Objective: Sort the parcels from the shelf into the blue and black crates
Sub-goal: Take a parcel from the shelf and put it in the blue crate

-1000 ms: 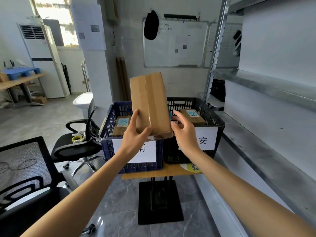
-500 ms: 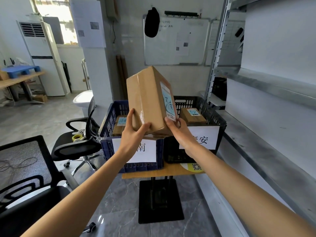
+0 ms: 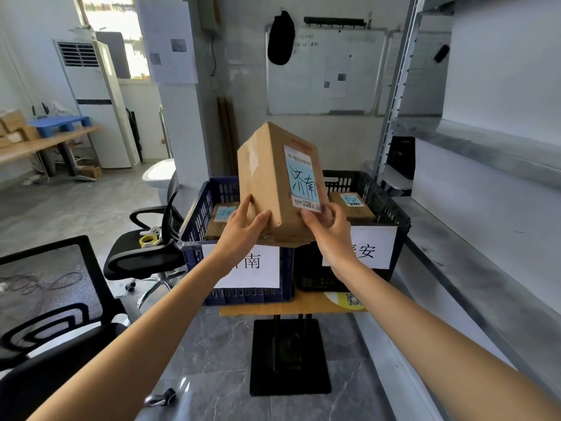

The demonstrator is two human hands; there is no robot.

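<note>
Table (image 3: 258, 309) — left hand (image 3: 243, 230), right hand (image 3: 332, 230) grip parcel (image 3: 265, 183) (tilted).

One wide-angle view, worn on the person's head, faces forward and tilts slightly down, so straight edges bow near the borders. Both forearms enter from the bottom corners and meet at centre frame, where the left hand (image 3: 239, 235) and right hand (image 3: 332, 230) hold a parcel (image 3: 267, 183) close to the lens. Just behind it, at mid-frame, the blue crate (image 3: 197, 217) and black crate (image 3: 385, 202) stand near on the surface (image 3: 288, 306). The shelf (image 3: 485, 268) runs along the right edge, a chair (image 3: 45, 284) fills the lower left, and a whiteboard (image 3: 321, 74) hangs far off at upper centre.
</note>
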